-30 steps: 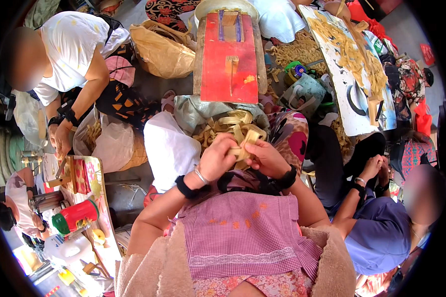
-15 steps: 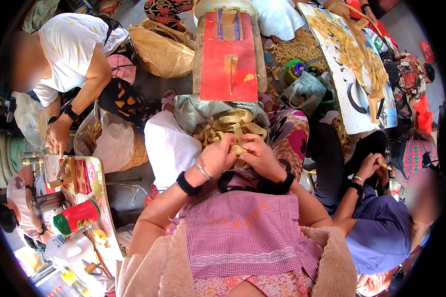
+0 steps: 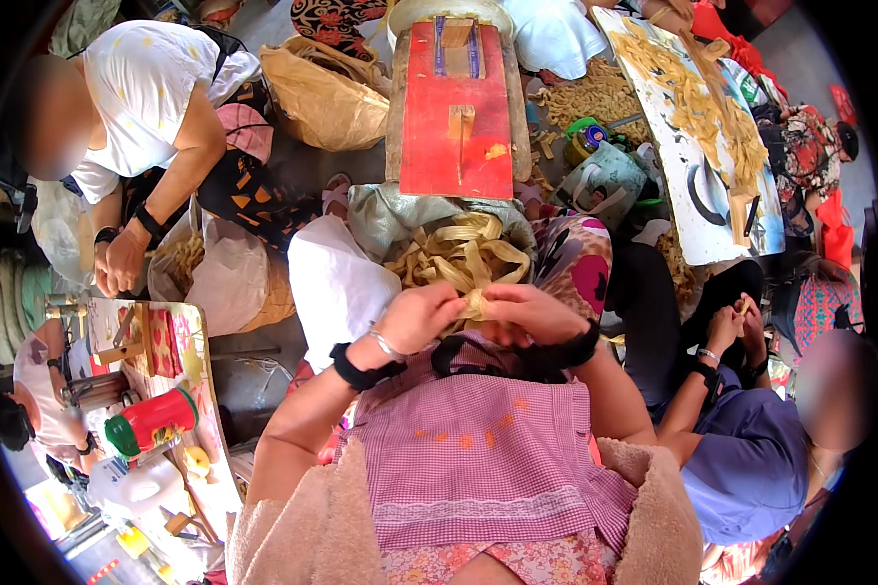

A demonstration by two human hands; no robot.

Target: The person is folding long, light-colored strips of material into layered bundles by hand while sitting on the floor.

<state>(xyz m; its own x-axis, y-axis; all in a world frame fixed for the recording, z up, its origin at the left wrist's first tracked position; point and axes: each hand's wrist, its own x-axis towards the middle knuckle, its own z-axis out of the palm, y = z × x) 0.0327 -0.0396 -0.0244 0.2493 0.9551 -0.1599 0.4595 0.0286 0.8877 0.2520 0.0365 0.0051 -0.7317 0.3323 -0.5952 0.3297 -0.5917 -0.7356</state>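
Close in front of my apron, my left hand (image 3: pixel 419 318) and my right hand (image 3: pixel 536 314) meet with fingers closed. Between them they pinch a folded, flat pale-yellow strip (image 3: pixel 474 304), one hand on each side. Its ends are hidden by my fingers. Just beyond my hands, a loose heap of similar yellow strips (image 3: pixel 458 255) lies in an open greyish sack (image 3: pixel 385 210) between my knees.
Past the sack stands a red board (image 3: pixel 458 161) with small wooden blocks. A brown bag (image 3: pixel 327 97) is at far left. White boards with wooden fixtures flank me; the right one (image 3: pixel 687 210) bears yellow pieces. Co-workers (image 3: pixel 156 97) sit on both sides.
Both hands have drawn slightly nearer to me and lower, with the strip between them. More of the heap in the sack shows. The left co-worker's hands have shifted a little.
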